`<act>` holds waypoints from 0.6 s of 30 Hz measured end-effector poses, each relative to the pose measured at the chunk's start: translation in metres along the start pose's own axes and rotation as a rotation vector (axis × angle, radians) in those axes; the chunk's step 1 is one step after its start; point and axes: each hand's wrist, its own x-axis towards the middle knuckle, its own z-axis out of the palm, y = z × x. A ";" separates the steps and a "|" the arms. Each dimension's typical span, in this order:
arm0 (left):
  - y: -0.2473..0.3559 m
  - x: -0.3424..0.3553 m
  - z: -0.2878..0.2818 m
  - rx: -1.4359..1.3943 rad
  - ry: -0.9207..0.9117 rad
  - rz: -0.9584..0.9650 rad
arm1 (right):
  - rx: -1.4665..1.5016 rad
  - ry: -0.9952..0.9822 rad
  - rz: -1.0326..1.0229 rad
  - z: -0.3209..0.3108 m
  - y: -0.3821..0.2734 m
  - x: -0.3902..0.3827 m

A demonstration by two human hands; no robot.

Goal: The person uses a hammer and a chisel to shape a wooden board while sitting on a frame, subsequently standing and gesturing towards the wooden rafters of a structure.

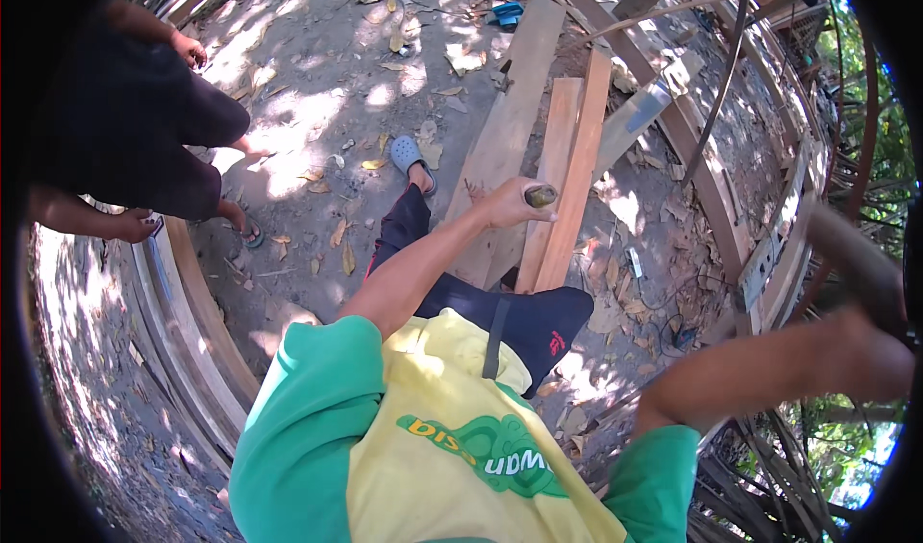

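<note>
My left hand point(507, 205) is closed around a thick, round-ended wooden handle point(541, 196). Only the worn top of that handle shows; whatever lies below my fist is hidden. The fist is over a pair of narrow reddish planks point(571, 183), beside a wider grey-brown board point(510, 120). At the far right, my right hand point(870, 356) is raised with the elbow bent and smeared by motion. It grips a thick dark wooden club point(851, 255), also blurred, which points up and away from the hand.
Another person point(144, 130) stands at the left near stacked long boards point(197, 322). A hand saw point(646, 109) lies on a board at the upper right. Long beams point(707, 178) run along the right. A white power strip point(636, 262) with a cable lies on the leafy ground.
</note>
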 end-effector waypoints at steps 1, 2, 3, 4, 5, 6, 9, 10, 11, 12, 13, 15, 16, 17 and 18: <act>0.002 -0.003 0.007 -0.004 -0.017 0.006 | -0.475 -0.121 0.081 0.015 0.045 -0.097; 0.002 -0.007 0.012 -0.070 0.023 0.028 | -0.774 -0.515 0.189 0.040 0.085 -0.225; 0.005 -0.002 0.013 -0.138 0.071 0.073 | -0.660 -1.135 0.493 0.069 0.086 -0.306; -0.002 -0.005 0.008 -0.132 0.078 0.078 | -0.254 -0.949 0.861 0.084 0.054 -0.312; -0.014 -0.027 0.022 -0.059 0.102 0.099 | -0.416 -1.133 0.773 0.087 0.028 -0.273; -0.011 -0.005 0.007 0.053 0.131 0.193 | -0.405 -1.098 0.735 0.100 0.038 -0.257; -0.030 -0.010 -0.003 -0.174 0.134 0.058 | -0.194 -0.942 0.957 0.059 0.012 -0.268; -0.029 0.004 -0.026 -0.230 0.168 -0.008 | -0.103 -0.838 0.963 0.059 0.010 -0.270; -0.004 0.017 -0.025 -0.266 0.164 -0.086 | -0.054 -0.729 0.995 0.040 0.011 -0.278; -0.007 0.020 -0.034 -0.264 0.181 -0.089 | -0.041 -0.742 0.994 0.033 0.008 -0.290; -0.014 0.026 -0.046 -0.245 0.191 -0.115 | -0.055 -0.774 1.070 0.031 0.010 -0.309; -0.012 0.038 -0.046 -0.265 0.150 -0.088 | -0.069 -0.799 1.153 0.029 0.013 -0.330; -0.010 0.041 -0.039 -0.269 0.154 -0.095 | -0.062 -0.795 1.230 0.029 0.008 -0.339; -0.006 0.044 -0.031 -0.219 0.152 -0.119 | -0.059 -0.787 1.310 0.025 0.004 -0.346; -0.002 0.045 -0.025 -0.169 0.151 -0.143 | -0.062 -0.791 1.317 0.020 0.002 -0.353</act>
